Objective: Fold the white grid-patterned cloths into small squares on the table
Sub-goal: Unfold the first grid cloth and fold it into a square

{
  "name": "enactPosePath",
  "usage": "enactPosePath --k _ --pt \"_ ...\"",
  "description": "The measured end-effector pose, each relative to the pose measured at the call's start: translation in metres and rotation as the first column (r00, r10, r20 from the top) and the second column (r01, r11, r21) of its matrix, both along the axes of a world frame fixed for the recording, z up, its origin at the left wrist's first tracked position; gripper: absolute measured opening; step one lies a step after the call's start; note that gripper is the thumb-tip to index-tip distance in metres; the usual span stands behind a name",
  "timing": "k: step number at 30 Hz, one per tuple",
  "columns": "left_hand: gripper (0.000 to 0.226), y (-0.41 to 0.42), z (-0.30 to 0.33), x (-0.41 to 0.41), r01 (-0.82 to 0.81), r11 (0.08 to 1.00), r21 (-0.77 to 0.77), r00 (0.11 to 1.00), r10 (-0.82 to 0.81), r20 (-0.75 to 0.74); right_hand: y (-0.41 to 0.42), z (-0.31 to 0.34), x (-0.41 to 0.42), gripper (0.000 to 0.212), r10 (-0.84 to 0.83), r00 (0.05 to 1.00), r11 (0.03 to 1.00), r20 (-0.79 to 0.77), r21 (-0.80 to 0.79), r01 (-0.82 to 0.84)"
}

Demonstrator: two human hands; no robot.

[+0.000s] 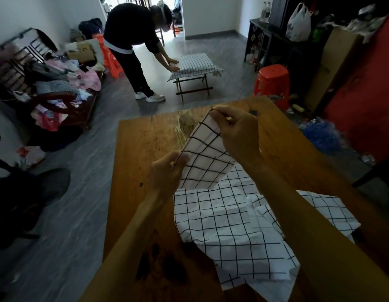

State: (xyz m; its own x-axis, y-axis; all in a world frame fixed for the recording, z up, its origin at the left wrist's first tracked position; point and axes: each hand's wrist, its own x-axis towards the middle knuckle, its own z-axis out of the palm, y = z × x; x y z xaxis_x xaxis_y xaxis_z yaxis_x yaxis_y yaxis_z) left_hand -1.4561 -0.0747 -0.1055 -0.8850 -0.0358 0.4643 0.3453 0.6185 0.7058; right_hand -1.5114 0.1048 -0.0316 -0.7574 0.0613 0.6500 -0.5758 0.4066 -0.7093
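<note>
A white cloth with a black grid [205, 158] is held up above the wooden table [145, 144], folded into a narrow panel. My left hand [167, 171] pinches its lower left corner. My right hand [237, 131] pinches its upper corner, farther from me. Under my arms, more white grid cloth [228, 232] lies loosely spread and rumpled on the near right part of the table; my right forearm hides part of it.
Another person [132, 40] bends over a small folding table [195, 66] covered with grid cloth across the room. An orange stool [273, 81] stands beyond the table's far right corner. A bench heaped with clothes [62, 83] sits at left.
</note>
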Motion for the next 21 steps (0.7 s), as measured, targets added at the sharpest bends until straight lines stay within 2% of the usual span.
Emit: enactPosePath --k 4,9,11,13,15,18,21 --pt "0.003 0.005 0.014 -0.008 0.016 1.000 0.000 0.998 -0.016 0.063 0.002 0.001 0.002 0.023 0.018 0.998 1.000 -0.057 0.013 -0.017" --pt "0.014 0.005 0.022 -0.021 -0.028 1.000 -0.008 0.993 0.029 0.113 0.003 -0.002 0.007 0.027 0.065 0.997 0.998 -0.033 -0.018 -0.065" --pt "0.010 0.005 0.028 -0.023 -0.055 0.998 0.013 0.993 0.054 0.103 0.005 -0.001 0.011 0.027 0.140 0.990 0.989 0.003 -0.049 -0.139" --pt "0.004 0.005 0.033 -0.023 -0.068 0.997 0.036 0.995 0.065 0.081 0.007 0.000 0.016 0.041 0.235 0.971 0.967 0.051 -0.112 -0.228" --pt "0.012 0.004 0.035 -0.026 -0.073 0.996 0.054 0.996 0.070 0.060 0.008 0.000 0.020 0.047 0.309 0.945 0.942 0.109 -0.173 -0.288" --pt "0.017 0.003 0.038 -0.028 -0.084 0.996 0.014 0.996 0.084 0.040 0.007 -0.004 0.020 0.030 0.288 0.948 0.954 0.133 -0.124 -0.272" --pt "0.020 0.005 0.045 -0.024 -0.063 0.992 -0.108 0.998 0.061 -0.018 0.004 -0.011 0.016 0.023 0.216 0.960 0.976 0.178 -0.025 -0.215"
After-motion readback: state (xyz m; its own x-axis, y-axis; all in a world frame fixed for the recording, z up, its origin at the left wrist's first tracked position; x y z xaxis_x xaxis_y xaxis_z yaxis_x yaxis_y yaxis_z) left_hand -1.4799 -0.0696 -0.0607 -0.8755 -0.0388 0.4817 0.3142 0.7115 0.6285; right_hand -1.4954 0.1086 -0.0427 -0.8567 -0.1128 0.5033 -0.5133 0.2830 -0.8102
